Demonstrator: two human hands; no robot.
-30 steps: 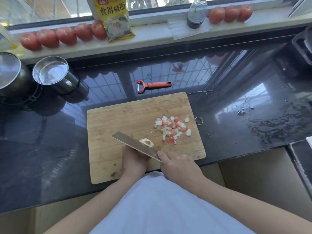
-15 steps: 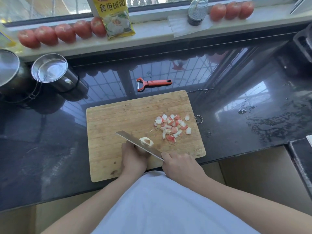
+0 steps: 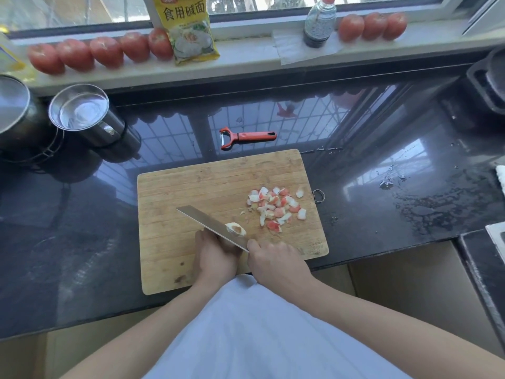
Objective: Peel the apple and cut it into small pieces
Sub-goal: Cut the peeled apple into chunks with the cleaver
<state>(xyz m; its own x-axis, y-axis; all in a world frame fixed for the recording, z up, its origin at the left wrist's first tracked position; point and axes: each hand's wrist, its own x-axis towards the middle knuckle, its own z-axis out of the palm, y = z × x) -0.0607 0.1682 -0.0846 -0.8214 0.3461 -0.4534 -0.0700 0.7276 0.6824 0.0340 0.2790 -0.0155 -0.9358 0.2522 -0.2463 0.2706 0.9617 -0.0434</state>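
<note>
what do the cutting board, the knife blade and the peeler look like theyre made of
Cutting board: probably bamboo or wood, matte, with visible strips and grain. Knife blade: looks like steel, grey with a dull sheen. Peeler: red handle with black trim, likely plastic; its small head glints like metal.

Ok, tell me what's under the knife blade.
A pale apple piece pokes out past the knife blade, on the cutting board. The left hand is behind the blade; how much apple it holds is hidden.
</note>
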